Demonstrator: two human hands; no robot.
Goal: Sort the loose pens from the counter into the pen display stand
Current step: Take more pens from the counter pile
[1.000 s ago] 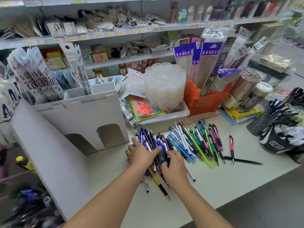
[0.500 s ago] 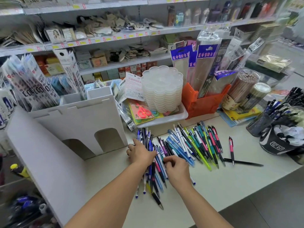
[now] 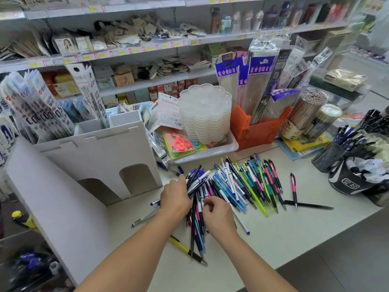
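Note:
Several loose pens (image 3: pixel 248 184) in blue, green, pink and black lie fanned across the pale counter (image 3: pixel 284 232). My left hand (image 3: pixel 175 197) grips a bundle of dark and blue pens (image 3: pixel 196 220) that sticks out above and below the fingers. Just to its right, my right hand (image 3: pixel 219 216) has its fingers curled and pinches at the same bundle. The white pen display stand (image 3: pixel 101 157) with two arched openings stands to the left of the hands. A clear pen (image 3: pixel 145 218) and a yellow-and-black pen (image 3: pixel 181 246) lie apart near my forearms.
A white tray (image 3: pixel 210 153) with stacked clear palettes and an orange holder (image 3: pixel 256 133) stand behind the pens. Pen cups (image 3: pixel 332 157) and a black holder (image 3: pixel 349 183) crowd the right end. A pink pen (image 3: pixel 293 186) and a black pen (image 3: pixel 309 205) lie alone.
Both hands have gathered the left part of the pile into an upright-lying bundle and drawn it slightly away from the rest. A few pens now lie separate at the left.

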